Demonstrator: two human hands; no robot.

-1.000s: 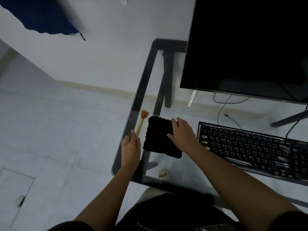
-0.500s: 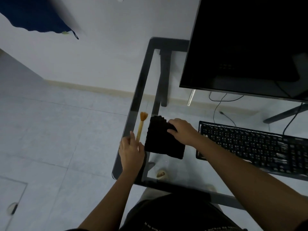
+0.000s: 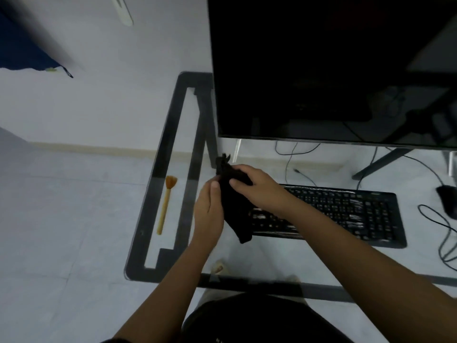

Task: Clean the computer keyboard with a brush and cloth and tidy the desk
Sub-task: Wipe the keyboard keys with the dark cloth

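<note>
The right hand (image 3: 259, 191) grips the crumpled black cloth (image 3: 235, 214); the left hand (image 3: 209, 214) seemingly pinches its edge. Wiping step: next, carry it rightward onto the black plastic keyboard (image 3: 346, 214).

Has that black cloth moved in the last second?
Yes. The cloth lay flat beside the brush; now the left hand and right hand hold it up, shifted right over the keyboard's left end.

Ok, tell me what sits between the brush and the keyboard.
Head view: the left hand and the black cloth it holds with the right hand, between brush and keyboard.
</note>
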